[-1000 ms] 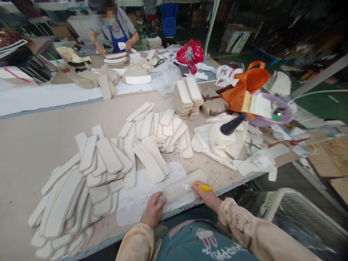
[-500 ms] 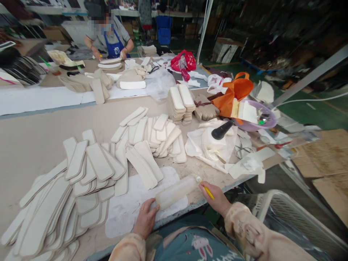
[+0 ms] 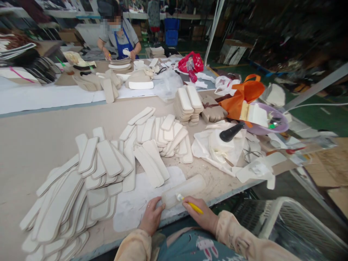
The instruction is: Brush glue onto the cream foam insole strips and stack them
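The yellow-handled brush is gripped between the thumb and fingers of the right hand at lower centre of the frame. Its white-coated tip is positioned at the translucent strip, left of the strip's middle. The left end of the strip is touched by the left hand, whose fingers are bent; whether the end is pinched or only pressed cannot be told. The strip is laid at a slant near the front edge of the table, partly over the white sheet.

The overlapping pale pieces are spread from lower left to centre. Two neat stacks are placed side by side above centre. To the right, the white container is topped by a black part, with the scissors beside it. At upper right, the orange bag is set against the purple basin. The plastic basket is located at lower right. At upper left, a pale piece is held by a person in a blue apron.
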A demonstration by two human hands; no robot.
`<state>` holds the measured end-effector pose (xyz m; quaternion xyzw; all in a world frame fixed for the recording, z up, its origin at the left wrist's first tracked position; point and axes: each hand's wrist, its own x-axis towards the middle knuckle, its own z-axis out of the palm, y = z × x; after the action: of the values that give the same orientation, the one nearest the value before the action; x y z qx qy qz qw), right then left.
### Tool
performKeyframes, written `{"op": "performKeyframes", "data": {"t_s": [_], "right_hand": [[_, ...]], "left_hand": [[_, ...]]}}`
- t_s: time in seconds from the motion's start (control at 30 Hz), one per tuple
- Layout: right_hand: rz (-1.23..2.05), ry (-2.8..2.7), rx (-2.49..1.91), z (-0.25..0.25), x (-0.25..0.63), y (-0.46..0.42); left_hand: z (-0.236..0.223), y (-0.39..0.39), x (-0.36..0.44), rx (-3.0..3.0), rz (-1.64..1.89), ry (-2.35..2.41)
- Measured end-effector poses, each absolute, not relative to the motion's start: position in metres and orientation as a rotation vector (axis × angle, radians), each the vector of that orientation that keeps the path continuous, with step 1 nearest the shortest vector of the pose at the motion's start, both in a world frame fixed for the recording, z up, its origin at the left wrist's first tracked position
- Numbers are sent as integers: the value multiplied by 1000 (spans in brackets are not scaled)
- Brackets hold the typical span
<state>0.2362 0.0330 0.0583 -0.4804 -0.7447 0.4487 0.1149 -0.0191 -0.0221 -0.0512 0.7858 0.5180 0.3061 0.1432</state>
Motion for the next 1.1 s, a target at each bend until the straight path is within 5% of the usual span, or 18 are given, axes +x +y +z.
{"op": "performKeyframes", "data": {"t_s": [0.23, 1.1], "right_hand": [[1835, -1483, -1426, 44, 213, 34], [1768, -1419, -1481, 32, 195, 35]], "left_hand": [[-53, -27, -17, 2161, 797, 1521], [-52, -28, -19, 2110, 768, 1538]]}}
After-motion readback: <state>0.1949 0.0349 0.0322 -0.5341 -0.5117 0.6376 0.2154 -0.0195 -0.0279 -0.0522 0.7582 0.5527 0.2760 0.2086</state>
